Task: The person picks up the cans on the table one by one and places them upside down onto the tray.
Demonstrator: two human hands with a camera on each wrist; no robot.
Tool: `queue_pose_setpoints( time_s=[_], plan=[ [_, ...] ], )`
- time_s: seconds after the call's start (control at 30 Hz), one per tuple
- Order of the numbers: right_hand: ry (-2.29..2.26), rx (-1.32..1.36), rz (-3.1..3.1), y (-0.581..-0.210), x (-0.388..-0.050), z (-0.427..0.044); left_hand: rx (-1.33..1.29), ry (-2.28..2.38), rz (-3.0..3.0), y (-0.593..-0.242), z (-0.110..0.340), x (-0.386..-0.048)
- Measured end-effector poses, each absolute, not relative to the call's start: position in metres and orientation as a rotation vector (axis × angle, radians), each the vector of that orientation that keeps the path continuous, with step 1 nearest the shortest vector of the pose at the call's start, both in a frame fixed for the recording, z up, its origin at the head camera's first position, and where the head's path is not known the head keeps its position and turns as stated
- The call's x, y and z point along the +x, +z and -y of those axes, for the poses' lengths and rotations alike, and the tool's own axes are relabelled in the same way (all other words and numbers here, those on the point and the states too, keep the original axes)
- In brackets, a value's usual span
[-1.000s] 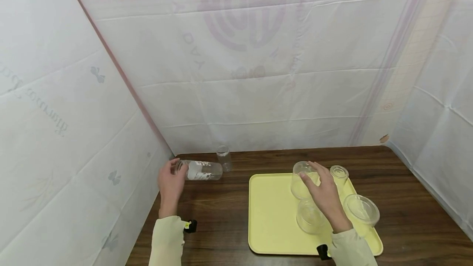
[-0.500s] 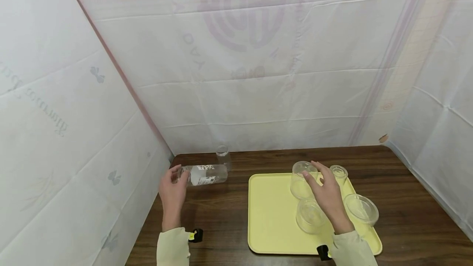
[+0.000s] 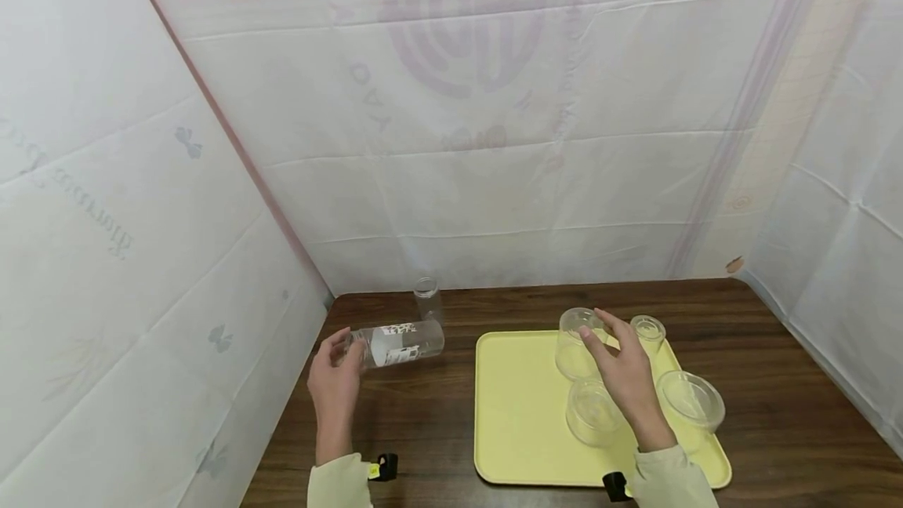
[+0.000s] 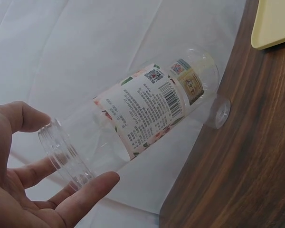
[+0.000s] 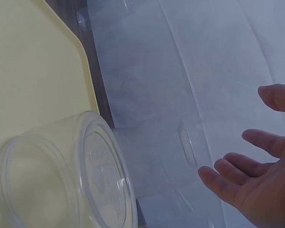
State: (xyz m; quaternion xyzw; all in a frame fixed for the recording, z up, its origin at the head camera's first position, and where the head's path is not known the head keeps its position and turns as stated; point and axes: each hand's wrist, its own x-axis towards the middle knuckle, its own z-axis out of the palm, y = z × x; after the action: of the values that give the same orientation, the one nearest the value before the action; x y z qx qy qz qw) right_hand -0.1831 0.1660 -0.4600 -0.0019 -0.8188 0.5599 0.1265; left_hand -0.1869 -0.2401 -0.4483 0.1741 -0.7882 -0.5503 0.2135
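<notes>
My left hand (image 3: 335, 375) grips a clear plastic jar (image 3: 405, 343) by its threaded neck, thumb on one side and fingers on the other. The jar lies nearly level above the table, its base to the right; in the left wrist view its printed label (image 4: 145, 111) shows. A second clear jar (image 3: 427, 300) stands upright behind it. Over the yellow tray, my right hand (image 3: 624, 367) has its fingers spread beside the top of a taller clear container (image 3: 577, 355); contact cannot be made out. Nearer, a short round clear container (image 5: 102, 175) sits on the tray.
The yellow tray (image 3: 522, 414) lies on the dark wooden table (image 3: 423, 437). On its right side are a small clear container (image 3: 647, 329) and a wide clear round container (image 3: 691, 400). White sheeting (image 3: 494, 179) hangs behind and at both sides.
My left hand has moved to the right and towards me with the jar, which now tilts slightly upward at its base. The right hand has shifted only a little.
</notes>
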Motion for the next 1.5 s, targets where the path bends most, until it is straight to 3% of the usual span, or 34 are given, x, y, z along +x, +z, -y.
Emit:
queue_pose_setpoints(
  time_s=[1.5],
  plan=[
    [1.839,0.026,2.286,-0.470,-0.175,-0.139,0.417,-2.045,1.963,-0.459,0.197,-0.166]
  ],
)
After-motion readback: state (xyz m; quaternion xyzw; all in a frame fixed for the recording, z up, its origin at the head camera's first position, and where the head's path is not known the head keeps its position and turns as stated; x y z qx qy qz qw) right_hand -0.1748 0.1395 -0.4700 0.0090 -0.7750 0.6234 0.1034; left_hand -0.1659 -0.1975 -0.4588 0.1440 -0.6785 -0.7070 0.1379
